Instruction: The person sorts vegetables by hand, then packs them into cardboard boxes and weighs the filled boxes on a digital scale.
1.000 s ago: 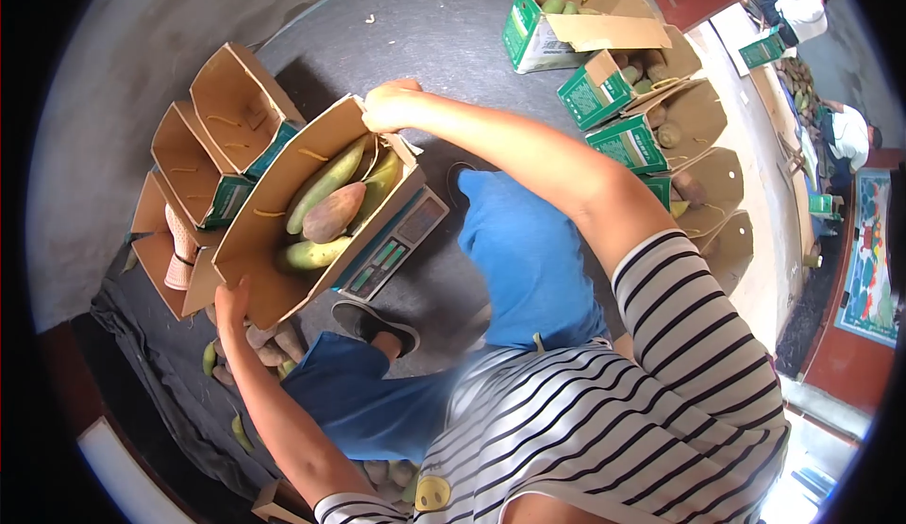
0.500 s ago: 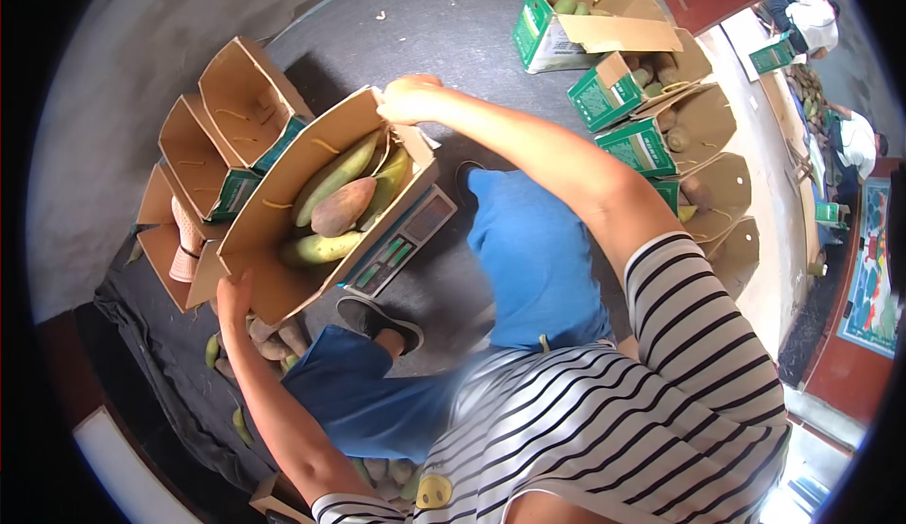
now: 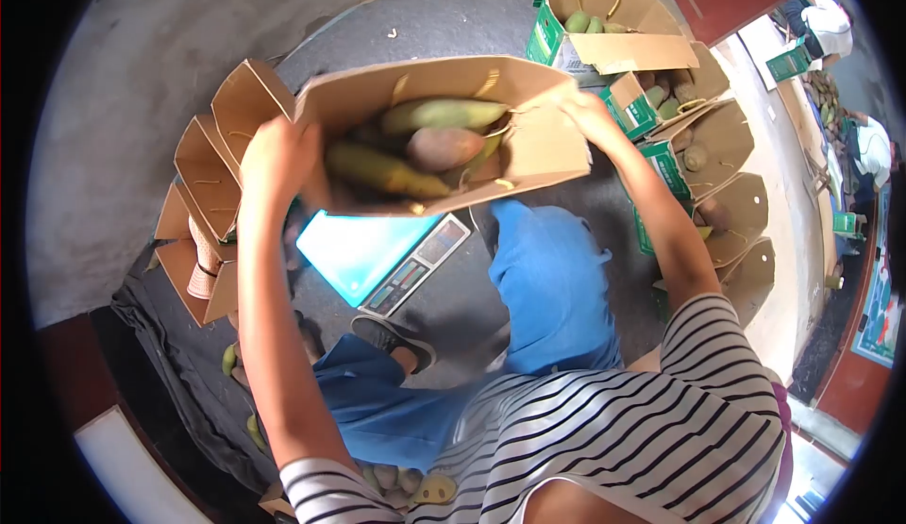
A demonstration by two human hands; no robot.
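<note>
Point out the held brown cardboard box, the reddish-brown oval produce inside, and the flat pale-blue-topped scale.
Brown cardboard box (image 3: 545,151), head view: inner face of end wall.
Reddish-brown oval produce (image 3: 444,149), head view: middle of its skin.
Flat pale-blue-topped scale (image 3: 373,253), head view: platform.

Single head-worn wide-angle view, facing forward and down; carton (image 3: 549,147) near, floor (image 3: 453,19) beyond.

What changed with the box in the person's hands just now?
The box of vegetables swung rightward and turned, uncovering most of the scale's blue top, hidden before. The left hand and right hand kept hold. The far green box stayed put.
</note>
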